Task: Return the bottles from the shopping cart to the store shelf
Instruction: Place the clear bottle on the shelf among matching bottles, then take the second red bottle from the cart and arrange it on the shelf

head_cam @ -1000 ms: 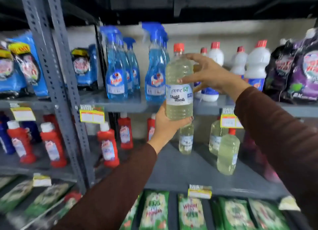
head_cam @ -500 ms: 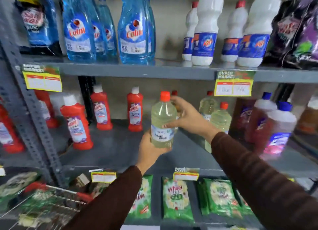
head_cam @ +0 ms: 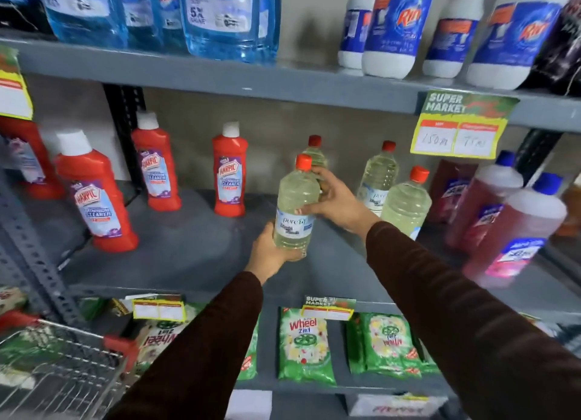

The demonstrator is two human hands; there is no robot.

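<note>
Both my hands hold the clear bottle (head_cam: 295, 205): left hand (head_cam: 273, 252) underneath, right hand (head_cam: 334, 199) round its side. I should set it down flat beside the matching bottles (head_cam: 405, 204), then let go.

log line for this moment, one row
step: shelving | left hand: under bottle base | right hand: on side of clear bottle | bottle: upright, over middle shelf | release: not yet
</note>
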